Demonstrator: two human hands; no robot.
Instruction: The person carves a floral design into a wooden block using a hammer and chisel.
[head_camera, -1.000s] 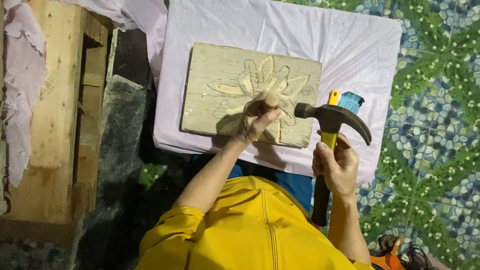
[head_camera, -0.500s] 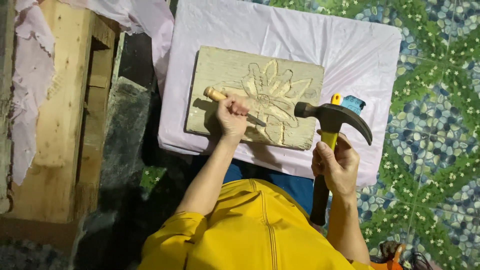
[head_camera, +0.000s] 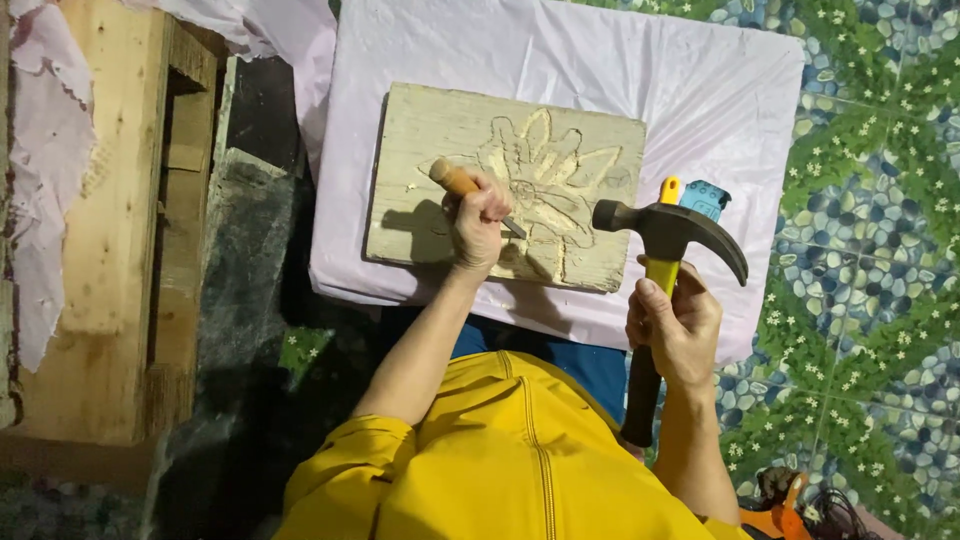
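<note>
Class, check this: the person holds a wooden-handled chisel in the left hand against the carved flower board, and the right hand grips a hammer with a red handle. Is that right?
Not quite. The head view shows the hammer in the right hand has a yellow and black handle, not red. The left hand does hold the chisel against the carved board.

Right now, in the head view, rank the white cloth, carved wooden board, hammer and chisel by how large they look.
1. White cloth
2. Carved wooden board
3. Hammer, though it is raised nearer the camera, which may enlarge it
4. Chisel, partly hidden in the left hand
</note>
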